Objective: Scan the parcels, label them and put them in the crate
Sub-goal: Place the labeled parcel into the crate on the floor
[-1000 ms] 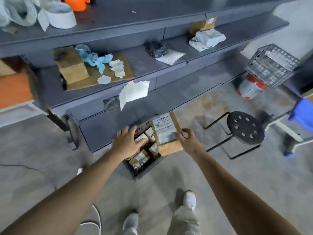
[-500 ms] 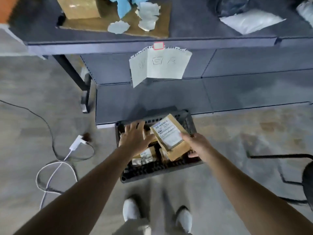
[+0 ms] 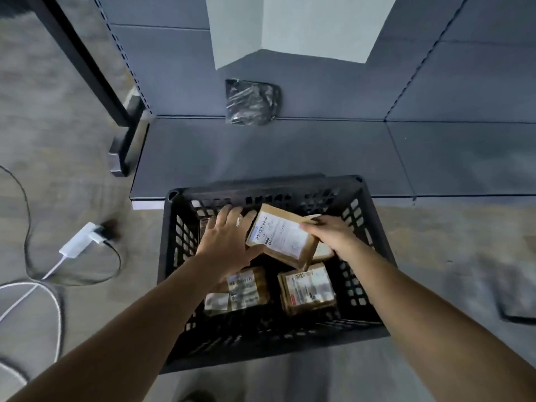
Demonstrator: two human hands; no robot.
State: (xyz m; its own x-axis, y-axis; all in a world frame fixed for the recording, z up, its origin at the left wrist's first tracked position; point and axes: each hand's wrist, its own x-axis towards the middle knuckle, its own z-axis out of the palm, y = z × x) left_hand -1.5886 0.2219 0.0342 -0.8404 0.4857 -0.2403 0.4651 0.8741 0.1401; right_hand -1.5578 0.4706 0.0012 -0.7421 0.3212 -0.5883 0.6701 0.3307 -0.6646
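Note:
A black slatted crate (image 3: 374,227) stands on the floor below me, with several brown labelled parcels inside. My right hand (image 3: 330,236) grips a brown parcel with a white shipping label (image 3: 280,237) by its right edge, tilted, inside the crate's far half. My left hand (image 3: 227,242) lies spread, palm down, to the left of that parcel, its thumb under the parcel's near left corner. Two more labelled parcels lie nearer me: one on the left (image 3: 243,288), one on the right (image 3: 309,287).
A grey bottom shelf (image 3: 261,158) runs behind the crate, with a black plastic bag (image 3: 252,103) on it. A white paper sheet (image 3: 290,27) hangs from above. A white charger and cables (image 3: 78,242) lie on the floor at left, near the black shelf post (image 3: 87,68).
My view has dropped close over the crate. Both hands have lowered the held parcel from above the crate's rim down inside it.

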